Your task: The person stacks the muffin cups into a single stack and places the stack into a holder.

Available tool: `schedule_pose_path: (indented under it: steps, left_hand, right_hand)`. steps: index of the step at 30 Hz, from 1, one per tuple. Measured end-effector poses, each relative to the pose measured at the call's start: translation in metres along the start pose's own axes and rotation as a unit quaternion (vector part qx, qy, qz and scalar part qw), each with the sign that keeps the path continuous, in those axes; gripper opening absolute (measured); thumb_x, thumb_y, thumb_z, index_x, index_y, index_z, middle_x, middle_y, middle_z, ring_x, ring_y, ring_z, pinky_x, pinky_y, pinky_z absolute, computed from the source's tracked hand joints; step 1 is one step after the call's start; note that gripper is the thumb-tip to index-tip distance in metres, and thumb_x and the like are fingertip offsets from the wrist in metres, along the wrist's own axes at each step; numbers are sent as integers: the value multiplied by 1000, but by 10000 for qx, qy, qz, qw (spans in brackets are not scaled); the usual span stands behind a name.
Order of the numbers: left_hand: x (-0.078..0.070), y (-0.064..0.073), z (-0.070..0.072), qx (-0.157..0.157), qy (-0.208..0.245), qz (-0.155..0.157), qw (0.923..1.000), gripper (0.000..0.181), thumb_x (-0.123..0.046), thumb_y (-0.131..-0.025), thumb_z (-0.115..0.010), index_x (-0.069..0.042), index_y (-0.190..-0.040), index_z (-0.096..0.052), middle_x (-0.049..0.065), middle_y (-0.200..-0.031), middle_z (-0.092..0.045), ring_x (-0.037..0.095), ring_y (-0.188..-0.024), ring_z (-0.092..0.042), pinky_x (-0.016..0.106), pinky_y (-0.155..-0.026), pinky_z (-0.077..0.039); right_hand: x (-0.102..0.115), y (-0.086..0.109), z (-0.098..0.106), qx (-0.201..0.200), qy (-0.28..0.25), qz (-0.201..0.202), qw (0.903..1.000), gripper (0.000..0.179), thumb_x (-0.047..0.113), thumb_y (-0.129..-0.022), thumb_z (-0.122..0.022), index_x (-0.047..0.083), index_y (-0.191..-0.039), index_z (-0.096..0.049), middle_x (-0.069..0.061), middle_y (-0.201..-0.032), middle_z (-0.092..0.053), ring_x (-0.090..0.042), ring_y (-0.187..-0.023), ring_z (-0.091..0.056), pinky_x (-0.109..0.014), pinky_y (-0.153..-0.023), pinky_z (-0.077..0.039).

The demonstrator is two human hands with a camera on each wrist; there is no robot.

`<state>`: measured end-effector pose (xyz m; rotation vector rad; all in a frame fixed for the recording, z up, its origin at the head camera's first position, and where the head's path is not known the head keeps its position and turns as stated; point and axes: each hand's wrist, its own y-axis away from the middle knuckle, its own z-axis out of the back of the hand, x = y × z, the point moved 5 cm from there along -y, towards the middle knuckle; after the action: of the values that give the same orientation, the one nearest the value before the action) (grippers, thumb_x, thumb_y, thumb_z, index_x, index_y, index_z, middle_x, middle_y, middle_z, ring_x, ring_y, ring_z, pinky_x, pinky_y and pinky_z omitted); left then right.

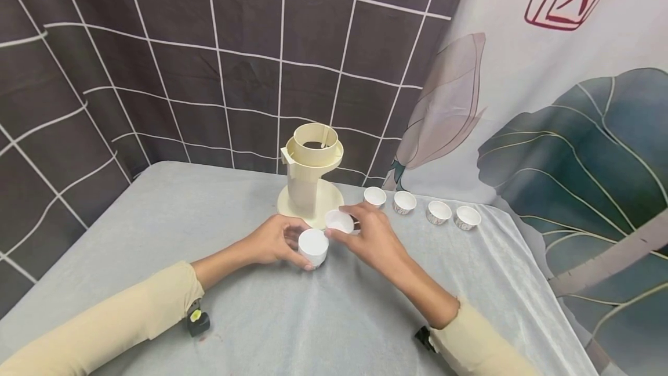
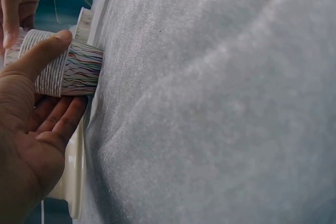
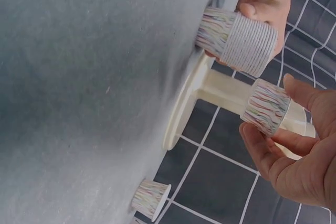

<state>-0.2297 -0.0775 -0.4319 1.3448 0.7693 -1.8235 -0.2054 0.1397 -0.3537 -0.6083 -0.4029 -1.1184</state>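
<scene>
My left hand (image 1: 273, 241) grips a stack of white paper cups (image 1: 313, 246), thumb on one side and fingers on the other. In the left wrist view the stack (image 2: 82, 71) shows many nested rims and a wavy multicoloured print, its base at the grey cloth. My right hand (image 1: 374, 238) pinches a single paper cup (image 1: 339, 222) by its sides, just right of the stack. The right wrist view has this cup (image 3: 266, 107) held off the table, apart from the stack. Behind both hands stands a cream plastic stand (image 1: 302, 190) with a round base and a ring-shaped top.
Several more paper cups stand upright in a row at the back right, from one near the stand (image 1: 374, 196) to the rightmost cup (image 1: 467, 218). Grey cloth (image 1: 240, 318) covers the table. A dark gridded curtain (image 1: 250, 74) hangs behind, a leaf-patterned one (image 1: 584, 149) at right.
</scene>
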Motion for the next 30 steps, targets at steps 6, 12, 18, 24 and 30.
schedule_pose_path:
  steps: [6,12,18,24,30]
  left_hand:
    - [1,0,0,1,-7,-14,10000,51,2,-71,-103,4,-117,-80,10,-113,-83,14,-101,-78,29,-93,-72]
    - [1,-2,-1,6,-59,-54,10000,51,1,-72,-103,5,-117,-80,13,-114,-83,12,-101,-78,27,-93,-71]
    - [1,-2,-1,40,-61,-112,9999,53,1,-72,-103,7,-119,-78,16,-115,-83,11,-100,-78,27,-93,-72]
    - [0,-2,-1,76,-42,-75,9999,48,1,-71,-103,5,-111,-77,9,-108,-83,11,-97,-78,27,-92,-72]
    - [-1,-1,0,123,-52,-47,9999,49,0,-72,-102,4,-114,-78,11,-112,-85,12,-102,-79,28,-96,-71]
  right_hand:
    - [3,1,-4,-3,-129,32,9999,55,35,-93,-94,4,-136,-79,-14,-127,-79,-27,-108,-77,-44,-95,-70]
    - [9,1,-7,40,-73,54,10000,58,36,-94,-94,3,-139,-78,-14,-128,-78,-27,-108,-77,-44,-95,-70]
    - [17,3,-11,82,-96,173,9998,59,36,-92,-95,4,-138,-78,-12,-127,-78,-25,-108,-76,-42,-95,-69]
    - [22,5,-16,113,-245,382,9989,56,32,-91,-96,4,-137,-79,-10,-125,-79,-23,-108,-76,-41,-94,-70]
    - [25,7,-20,183,-393,438,9981,52,31,-91,-96,7,-135,-80,-8,-126,-79,-22,-109,-76,-38,-94,-70]
